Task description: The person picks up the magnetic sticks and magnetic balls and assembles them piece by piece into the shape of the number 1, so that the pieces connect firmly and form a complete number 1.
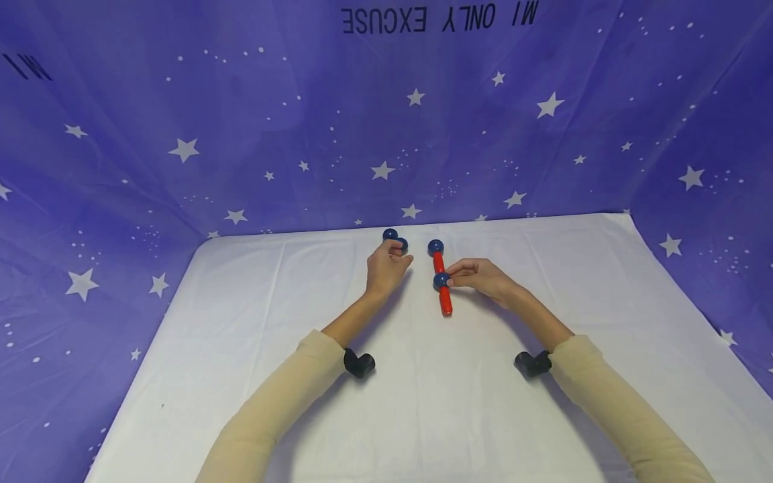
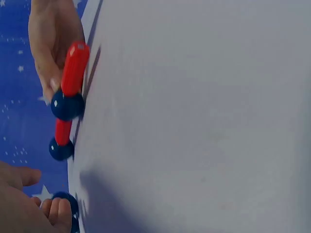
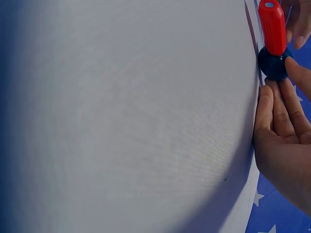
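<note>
Two red rods (image 1: 439,261) and two blue balls form a straight piece on the cloth, one ball (image 1: 436,247) at its far end and the other ball (image 1: 440,281) between the rods. My right hand (image 1: 483,278) pinches that middle ball between thumb and fingers. The near rod (image 3: 274,29) points toward me with its end free. To the left, my left hand (image 1: 386,272) reaches over two more blue balls (image 1: 390,235), which sit side by side. Its fingertips are right at the nearer ball (image 1: 402,244), and its thumb stands apart from the fingers.
White cloth (image 1: 459,402) covers the table. Behind its far edge hangs a purple-blue curtain (image 1: 338,134) with white stars, which also lines both sides. A black wrist camera (image 1: 359,364) sits at the left sleeve, and another black camera (image 1: 531,364) at the right sleeve.
</note>
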{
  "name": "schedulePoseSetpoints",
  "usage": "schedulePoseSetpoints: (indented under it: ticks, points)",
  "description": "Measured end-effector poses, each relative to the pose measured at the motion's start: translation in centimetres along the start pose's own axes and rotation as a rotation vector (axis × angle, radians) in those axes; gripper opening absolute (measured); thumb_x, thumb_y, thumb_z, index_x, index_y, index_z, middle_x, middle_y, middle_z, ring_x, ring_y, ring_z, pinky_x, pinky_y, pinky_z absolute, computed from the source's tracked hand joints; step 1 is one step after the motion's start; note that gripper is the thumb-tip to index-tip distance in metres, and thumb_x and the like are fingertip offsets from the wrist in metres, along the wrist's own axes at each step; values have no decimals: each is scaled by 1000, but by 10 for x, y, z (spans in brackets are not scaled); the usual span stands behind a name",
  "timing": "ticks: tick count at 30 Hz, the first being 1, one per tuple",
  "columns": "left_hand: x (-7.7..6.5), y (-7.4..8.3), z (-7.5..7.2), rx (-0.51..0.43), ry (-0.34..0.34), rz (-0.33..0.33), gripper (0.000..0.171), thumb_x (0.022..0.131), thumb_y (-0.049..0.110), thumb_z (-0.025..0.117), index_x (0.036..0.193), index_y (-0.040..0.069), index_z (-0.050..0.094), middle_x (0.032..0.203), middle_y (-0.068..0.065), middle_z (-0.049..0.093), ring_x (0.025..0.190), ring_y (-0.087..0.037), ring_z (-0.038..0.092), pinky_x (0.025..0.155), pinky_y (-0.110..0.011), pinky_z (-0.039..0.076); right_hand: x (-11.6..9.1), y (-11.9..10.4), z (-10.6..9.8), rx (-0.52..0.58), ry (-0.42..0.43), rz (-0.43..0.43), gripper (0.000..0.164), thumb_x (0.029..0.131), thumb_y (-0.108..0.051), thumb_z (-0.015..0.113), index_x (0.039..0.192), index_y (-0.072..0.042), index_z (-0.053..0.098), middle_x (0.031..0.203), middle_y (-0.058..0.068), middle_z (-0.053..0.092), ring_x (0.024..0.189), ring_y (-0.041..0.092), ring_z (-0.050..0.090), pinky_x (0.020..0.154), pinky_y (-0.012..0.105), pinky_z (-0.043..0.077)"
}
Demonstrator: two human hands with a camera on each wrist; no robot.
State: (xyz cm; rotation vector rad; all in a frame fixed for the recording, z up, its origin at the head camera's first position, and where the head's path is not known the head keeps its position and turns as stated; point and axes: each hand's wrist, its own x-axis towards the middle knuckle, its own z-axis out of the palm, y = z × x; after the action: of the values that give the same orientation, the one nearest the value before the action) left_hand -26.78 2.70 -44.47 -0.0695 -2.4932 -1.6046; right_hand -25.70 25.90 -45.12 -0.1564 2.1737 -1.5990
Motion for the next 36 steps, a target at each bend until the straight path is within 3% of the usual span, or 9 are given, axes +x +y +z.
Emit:
schedulePoseSetpoints:
  ticks: [6, 18, 36]
  points:
    - [13, -9, 1, 92, 63, 27, 36, 84, 8, 78, 116, -3, 66, 106, -17, 65, 98, -29, 62, 89, -37, 47, 0, 0, 0, 0, 4, 10, 37, 89, -15, 76, 120, 2, 65, 107, 12, 71, 112, 31, 58, 106, 48, 36]
    - [23, -17, 8, 140, 95, 6, 39, 83, 11, 78, 118, -2, 65, 106, -18, 64, 102, -29, 57, 93, -39, 43, -3, -1, 1, -1, 6, -3, 36, 89, -15, 76, 119, 2, 66, 106, 11, 71, 108, 28, 59, 104, 46, 38]
    - [27, -13, 17, 202, 76, -35, 36, 87, 14, 78, 119, 1, 67, 111, -18, 60, 108, -32, 58, 97, -42, 46, -2, -2, 0, 2, -3, -13, 35, 88, -14, 76, 119, 2, 66, 106, 11, 72, 110, 29, 58, 103, 47, 37]
